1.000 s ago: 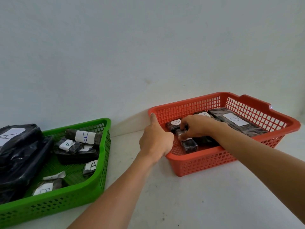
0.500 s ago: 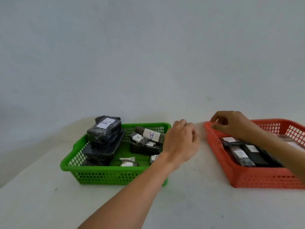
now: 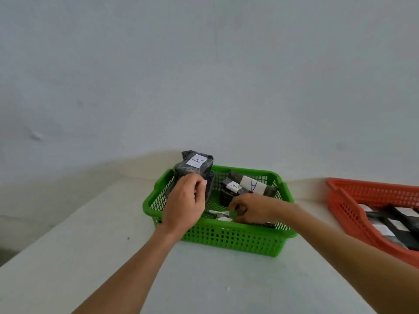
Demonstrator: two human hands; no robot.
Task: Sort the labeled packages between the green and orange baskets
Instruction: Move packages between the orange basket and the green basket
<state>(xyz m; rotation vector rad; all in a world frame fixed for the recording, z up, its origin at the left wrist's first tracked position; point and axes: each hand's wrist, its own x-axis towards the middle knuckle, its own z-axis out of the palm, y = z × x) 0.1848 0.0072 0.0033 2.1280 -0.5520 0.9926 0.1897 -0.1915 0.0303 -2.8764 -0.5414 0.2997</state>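
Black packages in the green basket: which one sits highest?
The black plastic-wrapped package labelled A, in the far-left corner of the green plastic basket; it tops a stack above the rim, others lie lower.

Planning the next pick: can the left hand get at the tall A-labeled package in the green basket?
Probably yes. The left hand is right at the tall package, with nothing between them; the right hand is lower, off to the side.

**Two baskets on the table [image 3: 204, 279]**

The left basket [image 3: 226, 240] sits mid-table before the wall [image 3: 204, 75], with the right basket [image 3: 353, 214] well apart to its right. Inside the left one, a package stack [image 3: 195, 166] stands at left and smaller packages [image 3: 251, 185] lie at right.
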